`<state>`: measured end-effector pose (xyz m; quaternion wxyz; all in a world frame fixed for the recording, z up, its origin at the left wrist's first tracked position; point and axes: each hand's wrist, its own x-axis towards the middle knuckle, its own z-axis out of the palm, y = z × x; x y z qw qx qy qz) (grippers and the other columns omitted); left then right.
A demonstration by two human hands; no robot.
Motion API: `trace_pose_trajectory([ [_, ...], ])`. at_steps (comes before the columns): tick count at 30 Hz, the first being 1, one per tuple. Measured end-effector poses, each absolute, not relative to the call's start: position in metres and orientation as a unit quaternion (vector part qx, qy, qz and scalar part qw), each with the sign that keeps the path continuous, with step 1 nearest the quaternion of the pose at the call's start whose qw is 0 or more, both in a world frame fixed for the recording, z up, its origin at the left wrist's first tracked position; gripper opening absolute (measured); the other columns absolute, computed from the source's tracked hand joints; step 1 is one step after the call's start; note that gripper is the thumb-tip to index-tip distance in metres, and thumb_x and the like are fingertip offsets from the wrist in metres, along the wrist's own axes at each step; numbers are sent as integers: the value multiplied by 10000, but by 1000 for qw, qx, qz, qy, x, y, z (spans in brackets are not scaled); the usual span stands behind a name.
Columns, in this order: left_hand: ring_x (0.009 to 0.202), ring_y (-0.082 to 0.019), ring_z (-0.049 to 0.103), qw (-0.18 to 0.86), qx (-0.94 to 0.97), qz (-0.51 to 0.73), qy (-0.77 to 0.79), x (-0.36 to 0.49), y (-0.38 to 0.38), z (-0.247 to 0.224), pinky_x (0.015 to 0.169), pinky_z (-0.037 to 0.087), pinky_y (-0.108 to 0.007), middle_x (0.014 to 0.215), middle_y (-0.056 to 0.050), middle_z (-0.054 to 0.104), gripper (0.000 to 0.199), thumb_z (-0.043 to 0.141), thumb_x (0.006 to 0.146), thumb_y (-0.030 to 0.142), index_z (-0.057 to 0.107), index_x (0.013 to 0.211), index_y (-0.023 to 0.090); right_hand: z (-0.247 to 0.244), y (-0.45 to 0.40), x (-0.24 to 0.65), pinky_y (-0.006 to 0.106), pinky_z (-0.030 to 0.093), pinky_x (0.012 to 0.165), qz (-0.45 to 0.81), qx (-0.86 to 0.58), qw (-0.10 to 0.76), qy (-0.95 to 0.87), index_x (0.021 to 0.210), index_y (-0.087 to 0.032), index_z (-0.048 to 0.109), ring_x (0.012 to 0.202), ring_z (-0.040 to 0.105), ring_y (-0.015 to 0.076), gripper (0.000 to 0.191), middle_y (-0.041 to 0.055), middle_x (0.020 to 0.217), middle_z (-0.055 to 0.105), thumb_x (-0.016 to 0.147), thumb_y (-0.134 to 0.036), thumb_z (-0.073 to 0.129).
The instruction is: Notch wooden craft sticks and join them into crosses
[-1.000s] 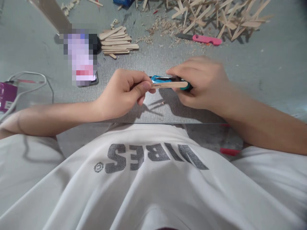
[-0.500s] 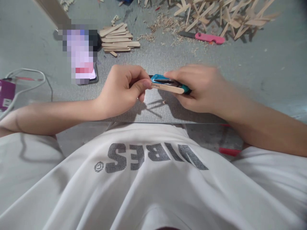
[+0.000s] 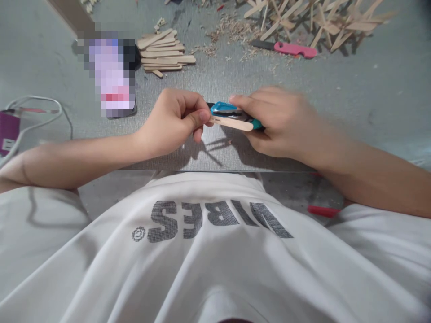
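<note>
My left hand point(image 3: 178, 123) pinches one end of a flat wooden craft stick point(image 3: 235, 123) between thumb and fingers. A small dark mark shows on the stick beside the thumb. My right hand point(image 3: 279, 119) wraps round a blue and teal hand tool point(image 3: 225, 107) with metal inside, which looks like a stapler. The tool lies directly behind the stick, its left end close to my left fingertips. Both are held just above the table's front edge. My right fingers partly hide the tool, so its working end is unclear.
A bundle of craft sticks point(image 3: 164, 54) lies at the back left, beside a blurred phone point(image 3: 116, 78). Behind the hands are wood shavings point(image 3: 232, 33), a pink-handled knife point(image 3: 294, 49) and star-shaped stick assemblies point(image 3: 323, 22). A purple box point(image 3: 9, 130) with a white cable sits far left.
The hands stay almost in place. My right index fingertip has lifted slightly off the tool's blue top, and the stick and tool have shifted a little left.
</note>
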<state>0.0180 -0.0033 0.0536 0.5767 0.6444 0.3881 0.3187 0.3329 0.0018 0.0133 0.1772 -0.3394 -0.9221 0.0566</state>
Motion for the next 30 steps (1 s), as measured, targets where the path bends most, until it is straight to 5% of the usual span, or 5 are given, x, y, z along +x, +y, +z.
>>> trace_pose_trajectory([
  [4, 514, -115, 491, 644, 606, 313, 347, 20, -8, 49, 571, 350, -273, 585, 17, 652, 387, 784, 1218, 223, 699, 840, 229, 13, 0, 331, 688, 667, 1143, -36, -359, 177, -916, 1853, -163, 645, 1304, 830, 447, 637, 203, 1344, 847, 1305, -425, 452],
  [15, 610, -152, 611, 618, 626, 306, 363, 21, -14, 52, 618, 480, -308, 620, 3, 644, 518, 952, 1190, 514, 693, 828, 248, 10, -7, 329, 743, 656, 1174, -28, -378, 192, -905, 1896, -211, 641, 1312, 835, 489, 705, 210, 1340, 855, 1318, -543, 410],
  [23, 490, -109, 396, 736, 539, 253, 323, 24, -24, 42, 513, 324, -287, 559, 52, 564, 617, 953, 1147, 704, 664, 834, 258, 8, -7, 328, 773, 601, 1280, -6, -391, 178, -903, 1866, -248, 625, 1456, 793, 514, 709, 256, 1520, 855, 1311, -637, 417],
  [26, 528, -124, 484, 680, 587, 297, 325, 24, -24, 44, 536, 384, -294, 555, 50, 575, 567, 966, 1156, 643, 695, 837, 261, 4, -6, 326, 698, 639, 1227, 5, -342, 193, -919, 1829, -208, 609, 1416, 814, 467, 616, 244, 1533, 859, 1293, -493, 502],
  [30, 593, -146, 595, 573, 651, 364, 341, 22, -24, 53, 629, 507, -310, 595, 37, 642, 387, 910, 1180, 294, 738, 835, 263, -7, -5, 317, 643, 663, 1152, 8, -307, 211, -928, 1717, -287, 596, 1376, 816, 416, 523, 184, 1553, 851, 1198, -297, 538],
])
